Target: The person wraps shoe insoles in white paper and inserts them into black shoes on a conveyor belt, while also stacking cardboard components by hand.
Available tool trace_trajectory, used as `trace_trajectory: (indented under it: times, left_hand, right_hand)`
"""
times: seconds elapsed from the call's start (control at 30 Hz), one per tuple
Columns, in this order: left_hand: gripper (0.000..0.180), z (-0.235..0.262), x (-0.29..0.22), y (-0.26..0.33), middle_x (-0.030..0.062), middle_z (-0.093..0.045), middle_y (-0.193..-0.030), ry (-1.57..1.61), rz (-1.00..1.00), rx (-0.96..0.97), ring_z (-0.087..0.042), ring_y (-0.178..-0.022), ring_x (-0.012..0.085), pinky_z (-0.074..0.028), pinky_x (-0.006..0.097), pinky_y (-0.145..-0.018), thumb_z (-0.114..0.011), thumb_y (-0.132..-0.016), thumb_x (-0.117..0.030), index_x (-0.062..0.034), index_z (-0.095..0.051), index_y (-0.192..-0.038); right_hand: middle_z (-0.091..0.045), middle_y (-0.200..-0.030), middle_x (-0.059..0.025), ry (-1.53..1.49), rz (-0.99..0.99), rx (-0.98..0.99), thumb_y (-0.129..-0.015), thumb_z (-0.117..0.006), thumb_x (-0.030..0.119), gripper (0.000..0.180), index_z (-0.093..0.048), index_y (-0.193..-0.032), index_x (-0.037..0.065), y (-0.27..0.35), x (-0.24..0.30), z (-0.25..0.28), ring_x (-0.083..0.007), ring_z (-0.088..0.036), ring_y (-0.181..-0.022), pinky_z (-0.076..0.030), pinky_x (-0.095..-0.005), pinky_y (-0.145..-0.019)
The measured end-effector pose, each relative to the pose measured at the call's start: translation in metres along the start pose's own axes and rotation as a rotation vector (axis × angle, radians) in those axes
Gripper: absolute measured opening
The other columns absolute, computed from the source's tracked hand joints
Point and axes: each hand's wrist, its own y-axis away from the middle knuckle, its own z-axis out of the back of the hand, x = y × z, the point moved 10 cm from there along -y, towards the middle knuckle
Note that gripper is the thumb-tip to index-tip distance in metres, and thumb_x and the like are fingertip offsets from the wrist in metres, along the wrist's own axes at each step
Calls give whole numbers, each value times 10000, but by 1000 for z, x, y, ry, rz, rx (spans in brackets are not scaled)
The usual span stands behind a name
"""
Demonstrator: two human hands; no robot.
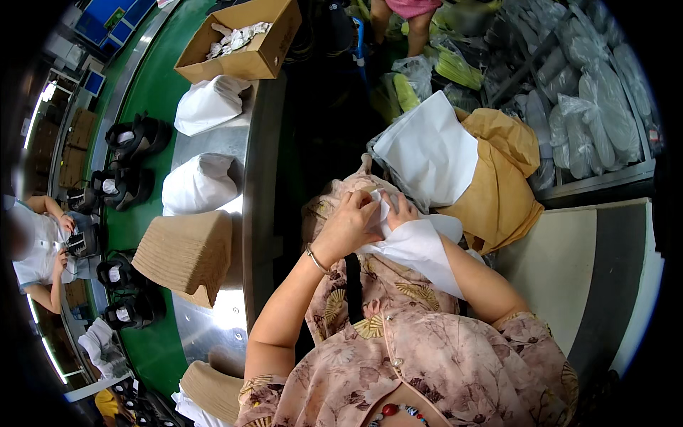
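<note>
My left hand [350, 222] and my right hand [400, 211] are together over my lap, both gripping a sheet of white tissue paper [416, 247]. The paper is bunched between the fingers and trails down to the right over my right forearm. A thin bracelet sits on my left wrist. Just beyond my hands lies a stack of flat white tissue sheets [430, 149] on a yellow-brown cloth or bag [501, 192].
A metal bench [224, 142] to my left carries a stack of brown pulp forms [186, 252], white bundles [200, 183] and an open cardboard box [245, 43]. Black shoes [135, 135] ride a green conveyor [146, 92]. Another person [39, 249] works at far left. Clear plastic bags [590, 107] fill shelves at right.
</note>
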Motion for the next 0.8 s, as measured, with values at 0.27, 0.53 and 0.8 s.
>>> trace_trajectory:
  times: [0.27,0.53,0.8]
  left_hand:
    - [224,7,37,-3,136,-546,-1105,180,33,-178,-551,-950,286,-474,316,-810,-676,-688,38,-25,-631,-898]
    - [135,-19,116,-10,179,-577,-834,360,472,-314,-577,-772,261,-456,314,-662,-631,-788,-70,18,-578,-875]
    - [279,30,85,6,189,-552,-1033,-251,434,-662,-569,-777,363,-479,387,-715,-607,-751,-20,-19,-548,-1024]
  right_hand:
    - [-159,-1339,-399,-60,282,-295,-780,-560,420,802,-178,-1417,118,9,5,-1,-658,-325,-1078,-313,-647,-910]
    - [-209,-1426,-256,63,321,-42,-880,-440,282,663,-159,-1426,32,37,-7,-10,-511,-248,-1263,-273,-496,-1032]
    - [-317,-1343,-328,-59,403,-228,-864,-415,340,695,-138,-1425,38,56,-27,-29,-568,-377,-1130,-377,-539,-928]
